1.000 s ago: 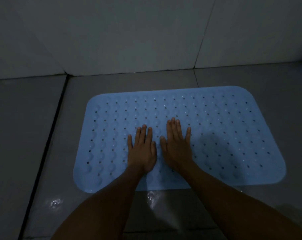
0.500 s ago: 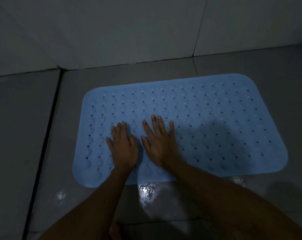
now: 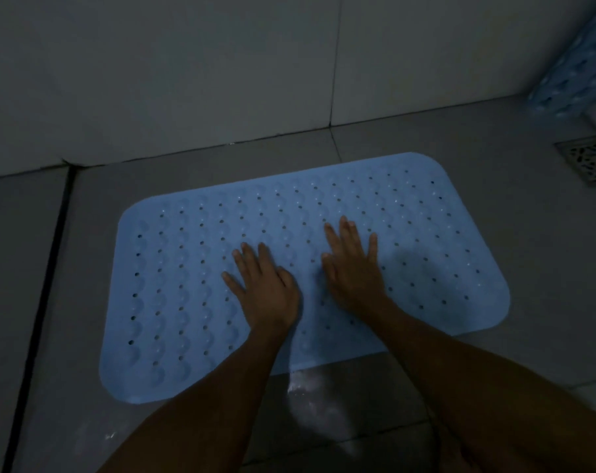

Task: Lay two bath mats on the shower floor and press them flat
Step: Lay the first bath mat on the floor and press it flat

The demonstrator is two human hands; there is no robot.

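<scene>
A light blue bath mat (image 3: 194, 285) with rows of bumps and small holes lies flat on the grey tiled shower floor (image 3: 494, 131), near the wall. My left hand (image 3: 265, 288) presses palm down on the mat's middle, fingers straight and spread. My right hand (image 3: 352, 264) presses flat on the mat just to its right, a short gap between the two. A second blue mat (image 3: 576, 73) leans at the far right edge, only partly in view.
A metal floor drain (image 3: 588, 158) sits at the right, beyond the mat's far corner. White wall tiles (image 3: 187, 70) rise right behind the mat. A dark grout line (image 3: 42, 302) runs down the floor on the left. Wet glare shows on the tile (image 3: 306, 390) below the mat.
Both hands slid along the mat, first to the left, then apart and to the right. The view turned right, bringing the drain and the second mat into sight.
</scene>
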